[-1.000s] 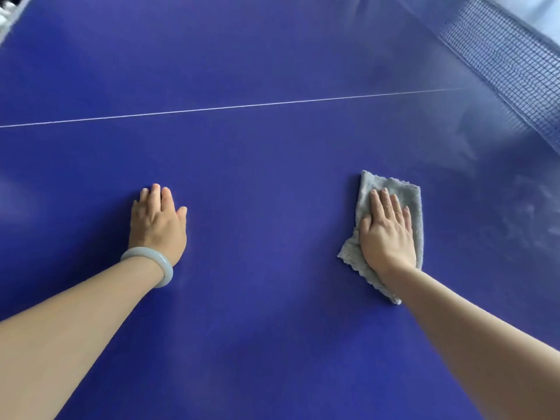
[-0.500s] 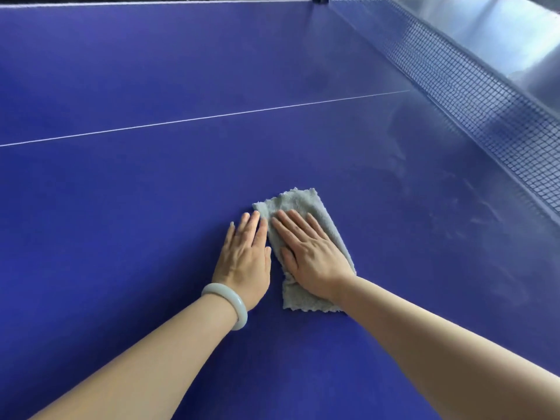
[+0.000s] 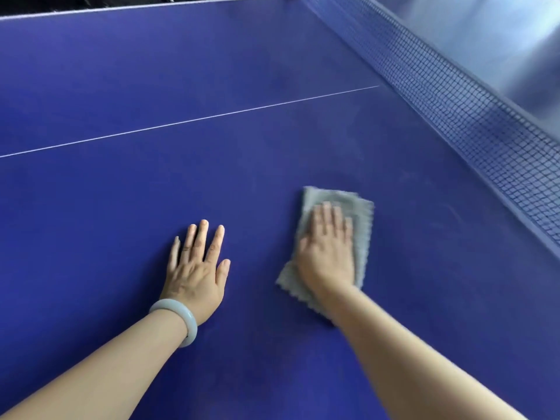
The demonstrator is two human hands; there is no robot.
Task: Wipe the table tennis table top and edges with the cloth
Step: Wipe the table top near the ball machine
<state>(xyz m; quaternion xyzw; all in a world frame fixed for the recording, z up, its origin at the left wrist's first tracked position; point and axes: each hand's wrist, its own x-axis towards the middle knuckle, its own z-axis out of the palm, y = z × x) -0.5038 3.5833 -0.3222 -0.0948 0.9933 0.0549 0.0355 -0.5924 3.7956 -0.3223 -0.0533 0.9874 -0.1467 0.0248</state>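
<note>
1. Head view: looking down on the blue table tennis table top (image 3: 106, 225), with both bare forearms reaching in from the near side.
2. Pressing the right hand (image 3: 325, 256) palm-down on the grey cloth (image 3: 363, 219), with fingers straight and together and nothing curled round the fabric. Flat and open, and a touch blurred.
3. Keeping that cloth folded in a rough rectangle, flat on the table top, right of centre. Showing scalloped edges beyond the fingertips, down the right side and below the wrist.
4. Resting the left hand (image 3: 197, 268) flat on the bare surface, with fingers spread and straight, holding nothing, well apart from the cloth.
5. Wearing a pale bangle (image 3: 185, 318) round the left wrist.
6. Beyond both hands, a thin white line (image 3: 188, 120) across the top.
7. Over on the right, a dark net (image 3: 454, 104), near the cloth but not touching it, with faint pale streaks on the surface between the two.
8. Up at the top of the view, the far edge (image 3: 121, 9), trimmed in white.
</note>
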